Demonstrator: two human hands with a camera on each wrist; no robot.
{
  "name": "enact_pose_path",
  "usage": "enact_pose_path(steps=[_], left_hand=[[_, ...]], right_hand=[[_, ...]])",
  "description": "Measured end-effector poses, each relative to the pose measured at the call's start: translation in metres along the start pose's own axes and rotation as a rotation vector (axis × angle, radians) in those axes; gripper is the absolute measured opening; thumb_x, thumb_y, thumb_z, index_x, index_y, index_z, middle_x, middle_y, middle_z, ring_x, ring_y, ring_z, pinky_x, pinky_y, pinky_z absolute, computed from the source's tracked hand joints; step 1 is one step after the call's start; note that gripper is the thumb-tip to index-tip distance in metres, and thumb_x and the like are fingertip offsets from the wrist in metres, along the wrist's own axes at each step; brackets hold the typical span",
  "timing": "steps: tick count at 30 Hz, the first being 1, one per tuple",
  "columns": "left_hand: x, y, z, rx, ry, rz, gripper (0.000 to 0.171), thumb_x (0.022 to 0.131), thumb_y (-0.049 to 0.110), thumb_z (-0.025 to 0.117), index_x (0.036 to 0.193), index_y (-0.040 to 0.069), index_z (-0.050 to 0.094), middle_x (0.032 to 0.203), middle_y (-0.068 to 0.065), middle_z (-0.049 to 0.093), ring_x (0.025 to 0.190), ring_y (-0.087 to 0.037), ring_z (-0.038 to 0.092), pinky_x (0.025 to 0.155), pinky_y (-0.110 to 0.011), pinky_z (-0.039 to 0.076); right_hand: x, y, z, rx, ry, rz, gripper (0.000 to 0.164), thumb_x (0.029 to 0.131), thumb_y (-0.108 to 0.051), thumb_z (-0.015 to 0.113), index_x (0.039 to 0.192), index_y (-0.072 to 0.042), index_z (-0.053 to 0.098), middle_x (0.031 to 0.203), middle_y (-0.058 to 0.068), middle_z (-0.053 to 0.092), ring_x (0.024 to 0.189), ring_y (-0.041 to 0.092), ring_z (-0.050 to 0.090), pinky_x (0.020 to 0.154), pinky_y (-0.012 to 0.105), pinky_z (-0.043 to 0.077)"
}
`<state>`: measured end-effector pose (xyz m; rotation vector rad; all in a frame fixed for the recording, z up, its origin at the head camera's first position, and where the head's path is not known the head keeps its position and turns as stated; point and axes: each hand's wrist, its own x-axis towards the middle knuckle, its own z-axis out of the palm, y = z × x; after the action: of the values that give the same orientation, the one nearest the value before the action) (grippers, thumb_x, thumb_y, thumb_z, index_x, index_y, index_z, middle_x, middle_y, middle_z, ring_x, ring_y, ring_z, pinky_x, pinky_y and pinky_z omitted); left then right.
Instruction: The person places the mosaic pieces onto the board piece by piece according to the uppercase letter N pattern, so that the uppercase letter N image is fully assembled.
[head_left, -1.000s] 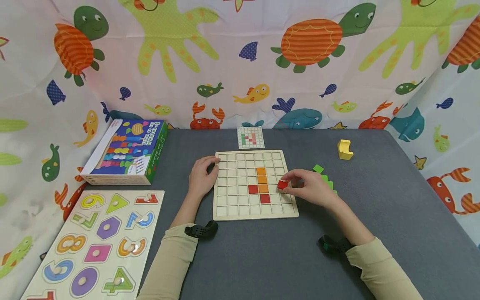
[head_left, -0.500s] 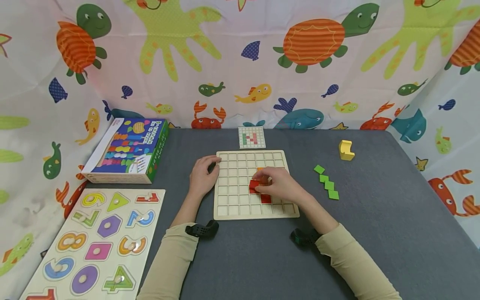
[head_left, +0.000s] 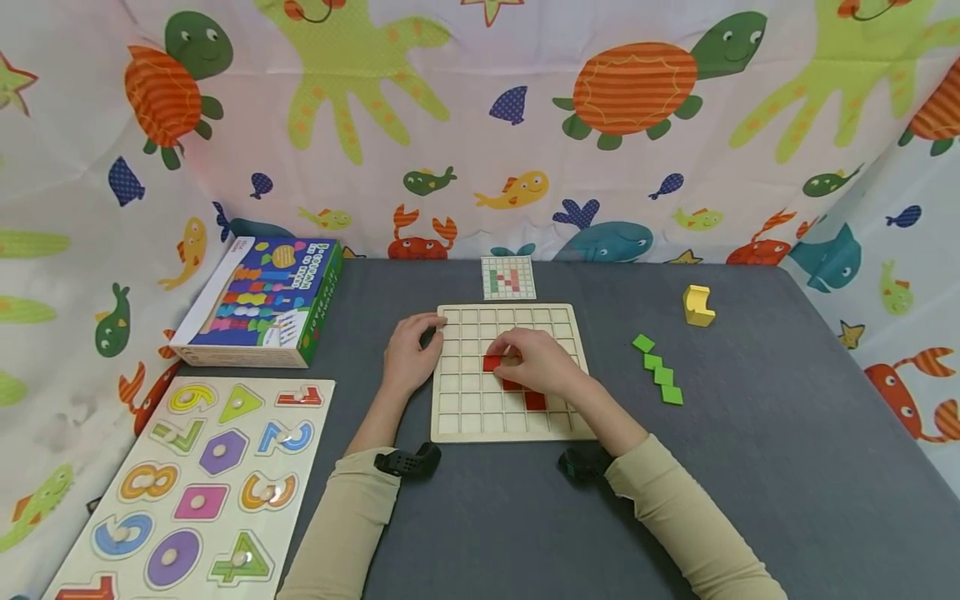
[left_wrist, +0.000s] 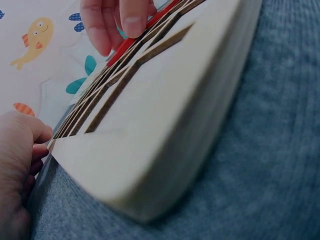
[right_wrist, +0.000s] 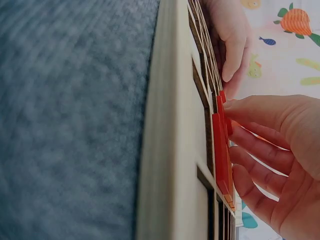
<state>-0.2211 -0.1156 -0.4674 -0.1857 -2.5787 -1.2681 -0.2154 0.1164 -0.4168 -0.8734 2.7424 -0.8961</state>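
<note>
Lying toward the grid board's (head_left: 465,422) near edge, two red tiles (head_left: 535,401) lead to a third red tile (head_left: 490,363) my right hand (head_left: 538,361) pinches near the middle, while my left hand (head_left: 411,354) touches the left edge's far end, gripping or not I cannot tell.

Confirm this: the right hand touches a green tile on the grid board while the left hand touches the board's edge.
Wrong colour: the right hand touches a red tile on the grid board, as the head view shows. The left hand does touch the board's edge.
</note>
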Motion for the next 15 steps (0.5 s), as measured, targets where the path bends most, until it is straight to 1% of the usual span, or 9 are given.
enact_pose_path(steps=[5,9,12,15], left_hand=[[0.0,0.0,0.001,-0.002,0.004,0.0,0.027,0.098,0.016,0.056,0.121,0.013,0.07,0.132,-0.005,0.059,0.129,-0.024,0.045,0.103,-0.053,0.037],[0.0,0.0,0.001,-0.001,0.007,0.001,0.027,0.098,0.016,0.056,0.121,0.012,0.07,0.131,-0.005,0.059,0.128,-0.024,0.046,0.103,-0.052,0.037],[0.0,0.001,0.0,-0.001,0.007,0.0,0.027,0.098,0.016,0.056,0.121,0.012,0.07,0.131,-0.005,0.059,0.128,-0.024,0.046,0.104,-0.052,0.037],[0.0,0.001,0.0,-0.002,0.002,0.0,0.027,0.098,0.016,0.056,0.121,0.012,0.069,0.132,-0.005,0.059,0.128,-0.025,0.046,0.103,-0.053,0.036]], right_hand=[[0.0,0.001,0.001,0.014,0.01,-0.001,0.023,0.085,-0.016,0.076,0.107,-0.011,0.071,0.1,0.0,0.069,0.086,0.017,0.061,0.078,0.032,0.051],[-0.001,0.0,0.0,0.057,0.015,0.002,0.023,0.087,-0.016,0.074,0.109,-0.012,0.071,0.102,0.0,0.069,0.088,0.017,0.061,0.08,0.034,0.051],[-0.006,0.002,-0.003,0.089,0.032,0.008,0.021,0.089,-0.017,0.072,0.109,-0.012,0.071,0.103,0.0,0.07,0.09,0.018,0.062,0.081,0.036,0.051],[-0.013,0.01,-0.009,0.101,0.06,0.019,0.019,0.09,-0.017,0.071,0.108,-0.011,0.072,0.102,0.0,0.07,0.09,0.018,0.062,0.081,0.038,0.051]])
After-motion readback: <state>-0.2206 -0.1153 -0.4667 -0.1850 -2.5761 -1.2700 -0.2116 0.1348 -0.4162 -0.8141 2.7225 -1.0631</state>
